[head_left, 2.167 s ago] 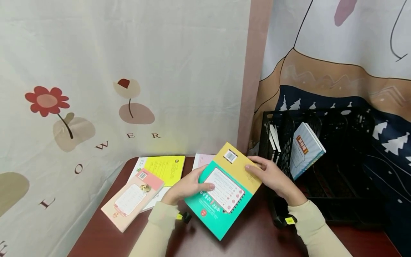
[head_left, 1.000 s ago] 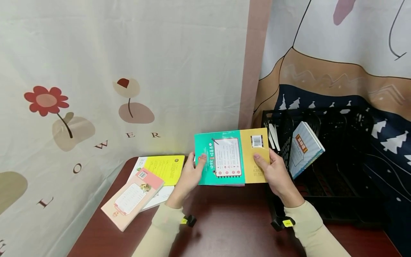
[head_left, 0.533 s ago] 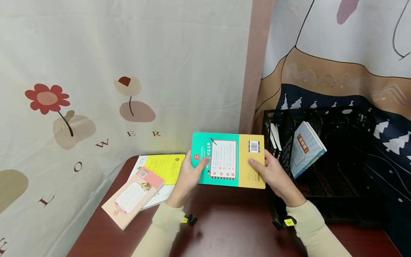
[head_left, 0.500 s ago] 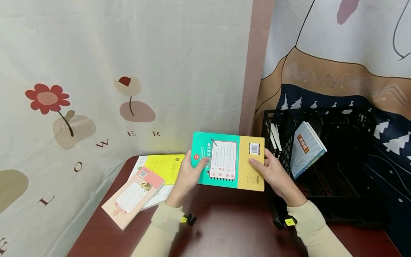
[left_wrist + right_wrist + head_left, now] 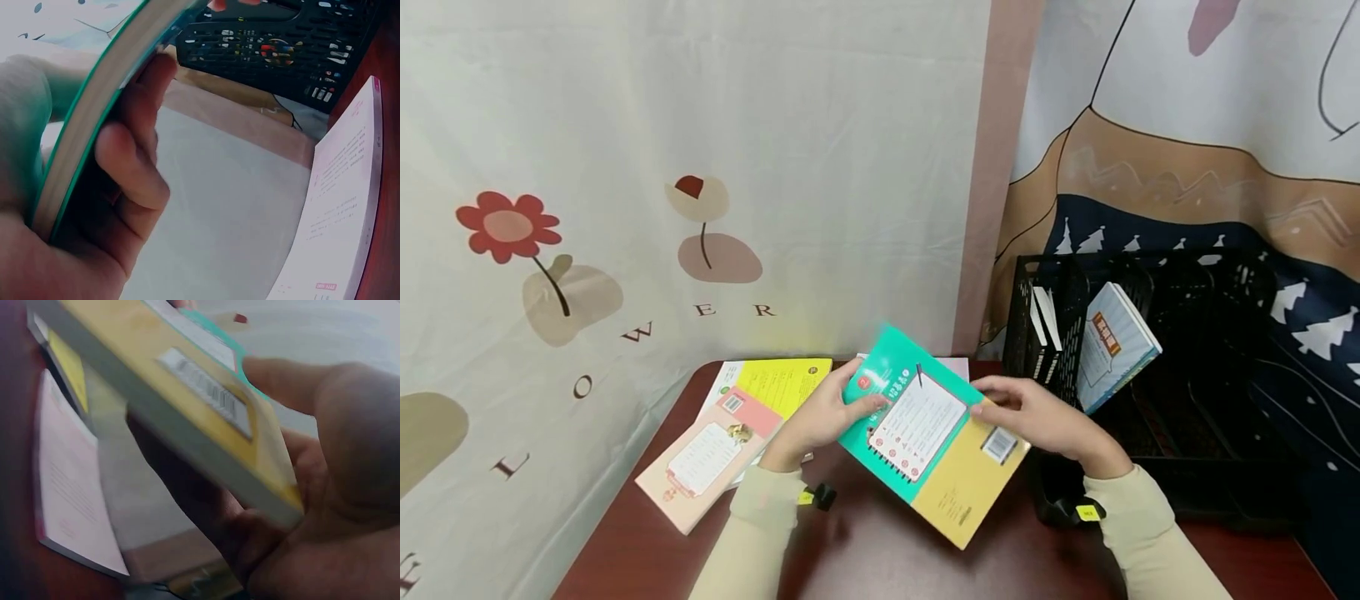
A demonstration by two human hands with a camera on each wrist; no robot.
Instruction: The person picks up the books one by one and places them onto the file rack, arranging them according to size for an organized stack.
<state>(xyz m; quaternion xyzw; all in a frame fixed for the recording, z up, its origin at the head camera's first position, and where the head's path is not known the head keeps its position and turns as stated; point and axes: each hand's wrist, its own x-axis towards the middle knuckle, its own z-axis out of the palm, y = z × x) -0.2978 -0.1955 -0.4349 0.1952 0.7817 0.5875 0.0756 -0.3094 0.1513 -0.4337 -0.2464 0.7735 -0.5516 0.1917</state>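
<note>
Both hands hold a green and yellow book (image 5: 943,450) above the table, its barcode side facing up and its yellow end tilted toward the lower right. My left hand (image 5: 831,408) grips the green end, thumb on the cover and fingers curled beneath, as the left wrist view shows (image 5: 125,181). At the upper right edge, my right hand (image 5: 1037,412) pinches the book, thumb over the cover near the barcode and fingers underneath in the right wrist view. Behind the held book lies a pale pink book (image 5: 72,481), mostly hidden in the head view.
A pink book (image 5: 707,462) overlaps a yellow and white book (image 5: 786,379) at the table's left. To the right stands a black slotted rack (image 5: 1187,458), with a light blue book (image 5: 1112,350) leaning in it and two thin white-edged books (image 5: 1045,321) upright at its left end.
The book has turned from level to slanted, its yellow end swinging down toward the person. My right hand has shifted along its edge, and the pale pink book behind shows again.
</note>
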